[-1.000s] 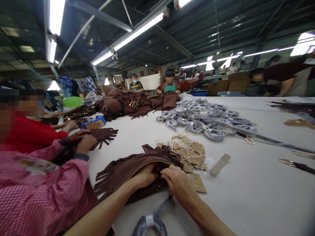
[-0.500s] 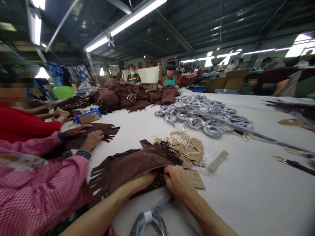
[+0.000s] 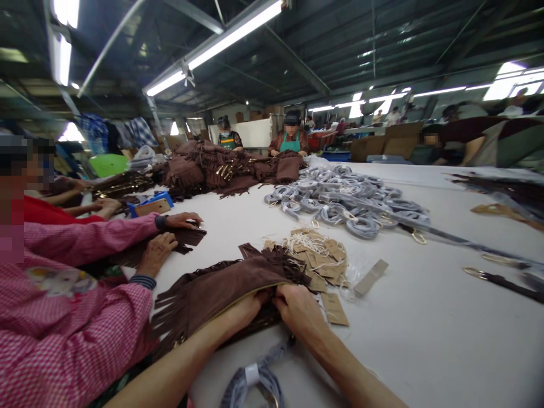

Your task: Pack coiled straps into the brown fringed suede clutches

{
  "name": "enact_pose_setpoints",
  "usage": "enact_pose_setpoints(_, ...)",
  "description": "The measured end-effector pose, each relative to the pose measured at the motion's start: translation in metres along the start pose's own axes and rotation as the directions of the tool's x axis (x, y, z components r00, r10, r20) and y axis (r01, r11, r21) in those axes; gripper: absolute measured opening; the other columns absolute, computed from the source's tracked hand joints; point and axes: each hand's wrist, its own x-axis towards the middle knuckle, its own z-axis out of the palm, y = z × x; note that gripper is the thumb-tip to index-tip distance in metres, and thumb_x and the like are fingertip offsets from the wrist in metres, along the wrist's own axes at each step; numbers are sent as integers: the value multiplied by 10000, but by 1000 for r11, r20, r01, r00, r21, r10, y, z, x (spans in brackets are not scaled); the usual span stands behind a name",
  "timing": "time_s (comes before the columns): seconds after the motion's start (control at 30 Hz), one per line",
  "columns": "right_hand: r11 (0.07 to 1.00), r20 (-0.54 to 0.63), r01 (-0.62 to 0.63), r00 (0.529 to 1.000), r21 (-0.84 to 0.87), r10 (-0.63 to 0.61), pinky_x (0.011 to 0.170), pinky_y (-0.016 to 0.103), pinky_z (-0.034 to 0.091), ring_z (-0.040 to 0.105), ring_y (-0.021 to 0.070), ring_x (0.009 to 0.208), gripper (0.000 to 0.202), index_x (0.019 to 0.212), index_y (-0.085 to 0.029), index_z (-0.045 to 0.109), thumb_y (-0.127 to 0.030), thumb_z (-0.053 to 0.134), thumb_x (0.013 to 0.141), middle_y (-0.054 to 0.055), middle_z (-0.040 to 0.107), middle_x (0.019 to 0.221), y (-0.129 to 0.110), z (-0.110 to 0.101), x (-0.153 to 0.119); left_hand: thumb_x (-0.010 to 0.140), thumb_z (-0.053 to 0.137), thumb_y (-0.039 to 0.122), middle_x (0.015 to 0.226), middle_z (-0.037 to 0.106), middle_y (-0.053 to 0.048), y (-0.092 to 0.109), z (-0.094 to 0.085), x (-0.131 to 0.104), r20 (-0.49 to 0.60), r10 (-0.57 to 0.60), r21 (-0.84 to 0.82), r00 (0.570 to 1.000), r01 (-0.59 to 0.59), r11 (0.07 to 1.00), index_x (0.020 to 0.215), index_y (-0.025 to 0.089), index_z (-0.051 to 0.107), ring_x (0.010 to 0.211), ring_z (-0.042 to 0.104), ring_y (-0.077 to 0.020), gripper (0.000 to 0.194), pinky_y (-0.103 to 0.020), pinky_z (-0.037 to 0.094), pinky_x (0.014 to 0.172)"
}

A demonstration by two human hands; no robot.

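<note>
A brown fringed bag (image 3: 229, 283) lies in front of me, its zipped opening turned towards me. My left hand (image 3: 249, 306) reaches in at this opening, under the upper edge; its fingertips are hidden there. At the right end of the zipper, my right hand (image 3: 297, 303) is closed, with bent fingers pinching the bag's edge. Both hands are close together. Nearer to me lies a coiled strap (image 3: 238, 386) in clear plastic with a white band round it. Tan paper tags (image 3: 335, 309) with white strings are piled just beyond my right hand.
To my left, a co-worker in a pink checked sleeve (image 3: 114, 306) handles a dark brown fringed piece (image 3: 193, 241). Coiled wrapped straps (image 3: 340, 198) lie heaped beyond the tags, and brown bags (image 3: 204, 164) behind. A loose strap (image 3: 510, 286) lies on the white table (image 3: 433, 340).
My right hand has shifted slightly left along the bag's opening, and the whole view has moved a little. The pink-sleeved co-worker's far hand has moved forward and right.
</note>
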Motion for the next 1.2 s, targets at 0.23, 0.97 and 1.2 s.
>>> enact_pose_setpoints(0.23, 987, 39, 139, 989, 84, -143, 713, 222, 404, 660, 174, 856, 127, 832, -186, 707, -149, 586, 819, 43, 739, 902, 9, -15, -2, 890, 404, 130, 1115, 705, -72, 33, -17, -14, 40, 116, 139, 992, -121, 983, 1052, 194, 694, 1020, 634, -249, 338, -379, 457, 992)
enact_pose_setpoints(0.97, 991, 5, 61, 998, 115, -62, 738, 268, 383, 625, 218, 897, 216, 956, -139, 645, -47, 528, 799, 100, 700, 950, 14, -4, 3, 820, 388, 107, 1226, 663, -42, 21, -7, 4, -19, 106, -76, 994, -107, 991, 1172, 222, 657, 1158, 566, -235, 457, -400, 371, 1103)
enact_pose_setpoints(1.2, 992, 45, 42, 998, 121, -48, 782, 267, 387, 614, 211, 941, 228, 972, -138, 638, -50, 478, 836, 108, 687, 982, 8, -8, 1, 852, 408, 156, 1203, 676, -48, 20, 1, 3, -24, 84, -13, 996, -84, 996, 1083, 218, 695, 1159, 569, -240, 374, -398, 355, 1111)
